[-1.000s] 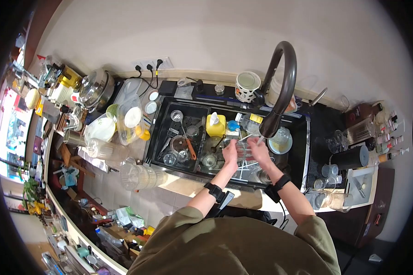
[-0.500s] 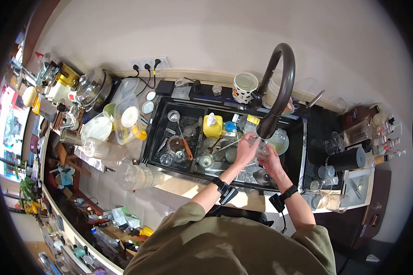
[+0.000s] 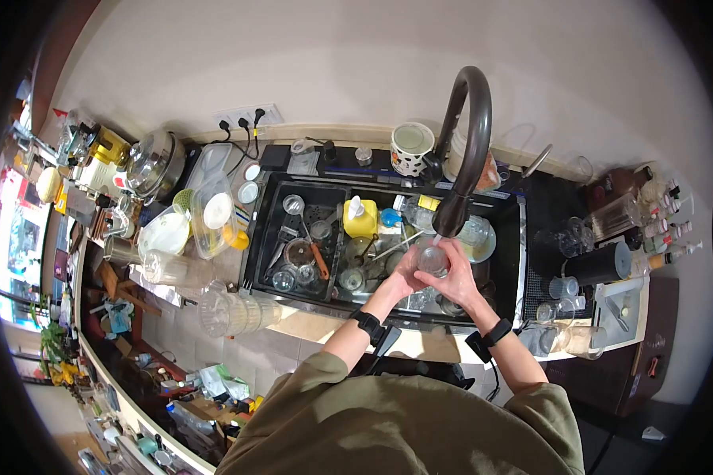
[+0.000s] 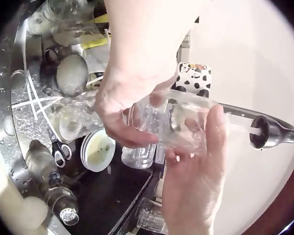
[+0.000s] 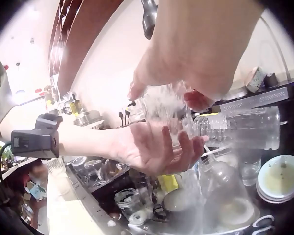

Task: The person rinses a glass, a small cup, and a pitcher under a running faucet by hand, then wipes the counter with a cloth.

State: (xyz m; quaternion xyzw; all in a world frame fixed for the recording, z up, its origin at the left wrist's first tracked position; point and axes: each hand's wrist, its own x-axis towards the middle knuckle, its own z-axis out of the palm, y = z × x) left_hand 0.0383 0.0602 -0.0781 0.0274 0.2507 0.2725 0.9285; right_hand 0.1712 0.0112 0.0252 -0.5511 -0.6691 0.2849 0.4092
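Note:
Both hands hold a clear glass cup [image 3: 433, 257] under the dark faucet [image 3: 451, 214], over the right basin of the sink. My left hand [image 3: 405, 271] supports the cup from the left and below, its fingers curved round the wall in the right wrist view. My right hand [image 3: 455, 277] grips the other side, thumb across the near side. Water runs from the spout onto the cup and splashes down past the fingers. Below lie a clear bottle [image 5: 245, 128], stacked bowls [image 4: 99, 151], scissors [image 4: 61, 152] and white straws [image 4: 36, 100].
A yellow pump bottle [image 3: 360, 218] stands near the sink's divider. The left basin holds a ladle [image 3: 293, 206], an orange-handled tool [image 3: 320, 261] and small glass jars. A spotted mug [image 3: 412, 149] is behind the sink; clear pitchers [image 3: 230, 310] stand on the left counter.
Both hands have brought the glass cup from left of the spout to beneath it, turning it from lying sideways to more upright. The head view has shifted slightly.

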